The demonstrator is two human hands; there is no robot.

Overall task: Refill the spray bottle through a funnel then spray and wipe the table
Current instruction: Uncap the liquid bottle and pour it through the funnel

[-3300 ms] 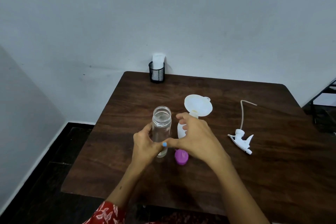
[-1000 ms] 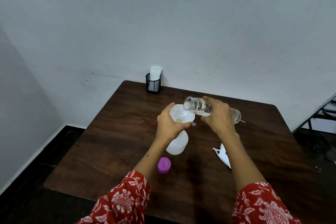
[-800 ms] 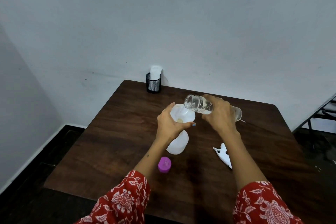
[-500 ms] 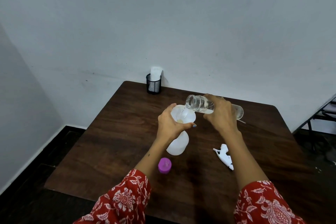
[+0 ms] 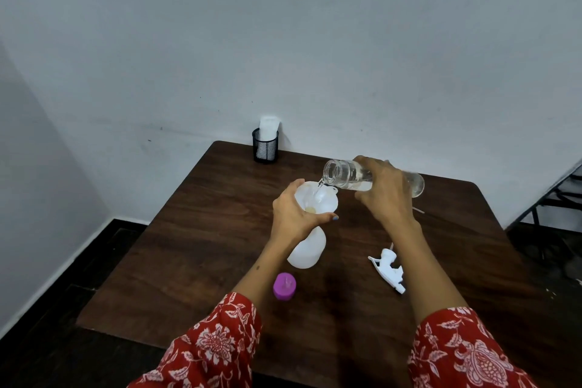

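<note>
At the middle of the tabletop (image 5: 195, 246) the left hand (image 5: 294, 214) wraps its fingers round the white funnel (image 5: 318, 200) seated in the spray bottle (image 5: 307, 249), steadying both. Just right of it and higher, the right hand (image 5: 385, 190) grips the clear water bottle (image 5: 346, 175) — long axis near level, mouth leftward over the funnel's rim, a thin stream falling in. Further tipping, I judge, must keep that mouth above the bowl — not outside it.

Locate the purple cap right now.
Head view: the purple cap sits on the table near the front edge, just in front of the white spray bottle, beside the left forearm.
</note>
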